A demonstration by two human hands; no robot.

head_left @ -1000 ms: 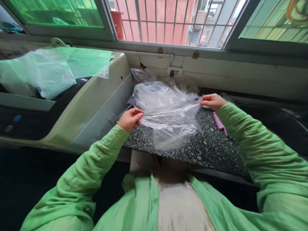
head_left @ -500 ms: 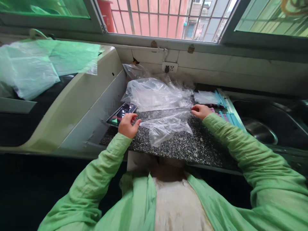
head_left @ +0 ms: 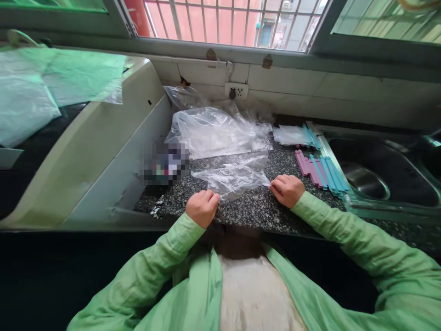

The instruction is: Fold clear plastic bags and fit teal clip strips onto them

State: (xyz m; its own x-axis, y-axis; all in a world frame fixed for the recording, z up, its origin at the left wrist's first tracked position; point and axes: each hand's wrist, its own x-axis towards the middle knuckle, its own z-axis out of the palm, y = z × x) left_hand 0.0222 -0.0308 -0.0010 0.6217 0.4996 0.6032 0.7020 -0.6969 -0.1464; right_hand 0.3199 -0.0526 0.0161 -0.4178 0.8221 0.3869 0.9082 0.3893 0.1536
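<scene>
A crumpled clear plastic bag (head_left: 237, 177) lies on the speckled stone counter (head_left: 262, 211) in front of me. My left hand (head_left: 203, 207) is closed on the bag's near left corner. With closed fingers, my right hand (head_left: 287, 189) grips its right corner. Just behind it rests a pile of clear plastic bags (head_left: 220, 133), heaped against the tiled wall. To the right of my right hand lie several pink sealing clips (head_left: 308, 168) and blue sealing clips (head_left: 332, 174), side by side. Behind these is a small folded plastic bag (head_left: 292, 135) with blue strips at its end.
A metal sink (head_left: 386, 170) is set into the counter at the right. On the left stands a pale appliance (head_left: 113, 124) with translucent plastic sheets (head_left: 79, 76) over it. A pixelated object (head_left: 165, 163) lies beside it. A wall socket (head_left: 236, 90) and barred window (head_left: 223, 23) are behind.
My left hand has moved right and toward me, closing on the bag's near corner. My right hand has come nearer and pulls at the right corner. The view has shifted slightly.
</scene>
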